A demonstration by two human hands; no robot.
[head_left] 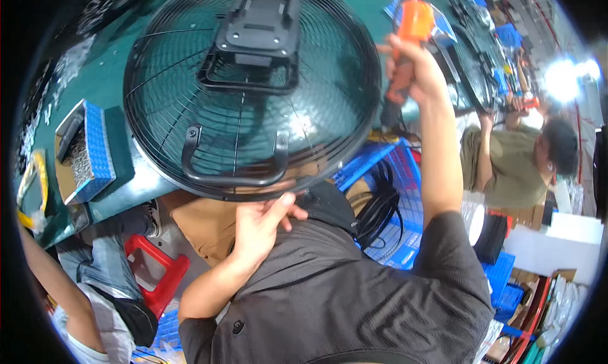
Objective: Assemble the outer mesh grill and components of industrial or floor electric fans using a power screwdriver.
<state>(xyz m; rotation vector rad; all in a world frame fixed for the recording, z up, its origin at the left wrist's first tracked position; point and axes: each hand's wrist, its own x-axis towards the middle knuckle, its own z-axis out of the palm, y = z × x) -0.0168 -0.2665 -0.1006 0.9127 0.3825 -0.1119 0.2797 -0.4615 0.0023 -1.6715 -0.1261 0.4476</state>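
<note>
A large round black fan guard [316, 133] of wire rings lies on the green table, a black bracket box [263, 28] on its far part and a bent black handle [234, 179] bolted near its close edge. In my raised right hand [418, 69] is an orange and black power screwdriver [415, 22], held beside the guard's right rim. My left hand [259, 228] is just below the near rim, thumb and fingers curled loosely together. Whatever may be between those fingers is too small to make out, and whether they touch the rim I cannot tell.
An open blue box [95, 152] of small metal parts stands left on the green table [117, 196], near a yellow looped item [35, 190]. A blue crate [402, 174] holds black cable. Co-workers sit at both sides, one by a red stool [161, 278].
</note>
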